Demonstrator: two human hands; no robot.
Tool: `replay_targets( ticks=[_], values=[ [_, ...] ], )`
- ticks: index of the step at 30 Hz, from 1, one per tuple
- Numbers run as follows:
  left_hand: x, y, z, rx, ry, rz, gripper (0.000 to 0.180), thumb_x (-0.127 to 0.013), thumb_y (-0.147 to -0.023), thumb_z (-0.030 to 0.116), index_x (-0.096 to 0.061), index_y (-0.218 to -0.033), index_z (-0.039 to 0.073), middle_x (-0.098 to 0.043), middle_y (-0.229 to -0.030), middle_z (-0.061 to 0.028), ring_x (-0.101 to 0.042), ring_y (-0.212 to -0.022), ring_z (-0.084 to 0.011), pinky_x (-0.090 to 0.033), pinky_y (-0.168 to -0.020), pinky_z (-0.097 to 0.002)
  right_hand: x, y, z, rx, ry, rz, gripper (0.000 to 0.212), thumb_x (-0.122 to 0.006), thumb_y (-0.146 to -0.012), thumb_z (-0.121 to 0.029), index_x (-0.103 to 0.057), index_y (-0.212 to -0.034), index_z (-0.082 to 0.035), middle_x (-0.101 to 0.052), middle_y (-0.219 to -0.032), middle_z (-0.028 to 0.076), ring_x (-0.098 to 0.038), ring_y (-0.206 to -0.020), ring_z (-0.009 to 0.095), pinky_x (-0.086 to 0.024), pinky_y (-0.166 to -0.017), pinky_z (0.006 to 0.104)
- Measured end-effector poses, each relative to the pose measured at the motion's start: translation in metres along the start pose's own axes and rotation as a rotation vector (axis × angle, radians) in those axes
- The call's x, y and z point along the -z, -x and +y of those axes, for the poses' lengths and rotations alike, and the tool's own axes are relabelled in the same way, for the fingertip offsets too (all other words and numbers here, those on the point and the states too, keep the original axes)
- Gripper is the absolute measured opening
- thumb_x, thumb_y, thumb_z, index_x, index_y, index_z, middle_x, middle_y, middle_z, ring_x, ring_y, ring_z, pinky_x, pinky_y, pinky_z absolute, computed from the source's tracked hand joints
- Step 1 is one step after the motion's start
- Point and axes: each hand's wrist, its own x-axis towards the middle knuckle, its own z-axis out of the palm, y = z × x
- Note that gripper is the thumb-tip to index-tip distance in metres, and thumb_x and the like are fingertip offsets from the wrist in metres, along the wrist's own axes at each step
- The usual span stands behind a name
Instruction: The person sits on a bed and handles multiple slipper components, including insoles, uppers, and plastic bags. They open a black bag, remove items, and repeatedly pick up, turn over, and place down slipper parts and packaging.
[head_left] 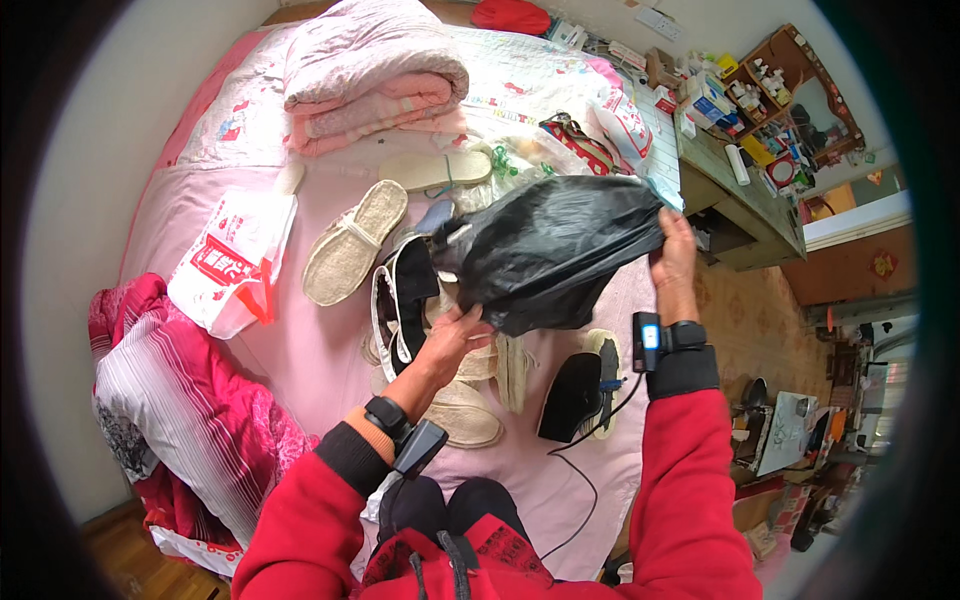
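black plastic bag (560,250), its contents hidden, is pinched between left hand (458,338) and right hand (676,252) fingers.

Black plastic bag (555,250), one: glossy, wrinkled; you hold it spread by its lower-left edge and right end, just above and right of the frame's centre.

Bed (285,350) w/ quilt (375,85) (folded), soles (352,245), wht bag (230,255)

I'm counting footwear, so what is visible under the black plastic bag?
Left of the black plastic bag, a black upper with white edging shows on the bed, near a pale sole. Whatever lies directly beneath the bag is covered.
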Motion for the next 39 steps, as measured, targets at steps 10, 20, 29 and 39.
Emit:
replay_targets(
  ticks=[10,20,29,39],
  values=[
    [-0.004,0.006,0.009,-0.127,-0.013,-0.029,0.050,-0.051,-0.085,0.030,-0.034,-0.126,0.007,-0.043,-0.121,-0.0123,-0.054,-0.093,-0.0201,-0.046,-0.077,-0.0282,-0.063,0.066,-0.012,-0.128,0.297,-0.419,0.004,-0.059,-0.078,-0.010,-0.060,-0.080,-0.007,-0.056,-0.075,-0.004,-0.049,-0.070,0.005,-0.041,-0.065,0.0200],
    [-0.006,0.008,0.022,-0.076,-0.181,-0.124,0.019,-0.058,-0.081,0.033,-0.060,-0.084,0.014,-0.053,-0.075,0.0070,-0.046,-0.067,-0.0023,-0.034,-0.055,-0.0176,-0.076,0.183,0.063,-0.061,0.623,-0.799,0.017,-0.050,-0.082,-0.010,-0.056,-0.095,0.000,-0.061,-0.080,0.011,-0.057,-0.072,0.014,-0.044,-0.066,0.0271],
    [-0.001,0.004,0.005,-0.059,-0.177,-0.109,0.012,-0.057,-0.083,0.020,-0.058,-0.078,0.009,-0.057,-0.071,0.0044,-0.050,-0.060,-0.0023,-0.040,-0.054,-0.0175,0.013,0.176,0.069,-0.314,0.433,-0.497,0.015,-0.052,-0.080,-0.007,-0.058,-0.093,-0.003,-0.059,-0.082,0.005,-0.058,-0.069,0.011,-0.046,-0.058,0.0219],
    [-0.001,0.014,0.017,-0.112,-0.075,-0.124,0.007,-0.062,-0.077,0.007,-0.058,-0.082,0.007,-0.058,-0.073,0.0032,-0.051,-0.061,-0.0036,-0.039,-0.054,-0.0173,0.102,0.130,0.130,-0.663,0.650,0.208,0.031,-0.062,-0.067,-0.003,-0.051,-0.096,-0.002,-0.055,-0.078,0.007,-0.054,-0.059,0.016,-0.045,-0.041,0.0266]
  ],
)
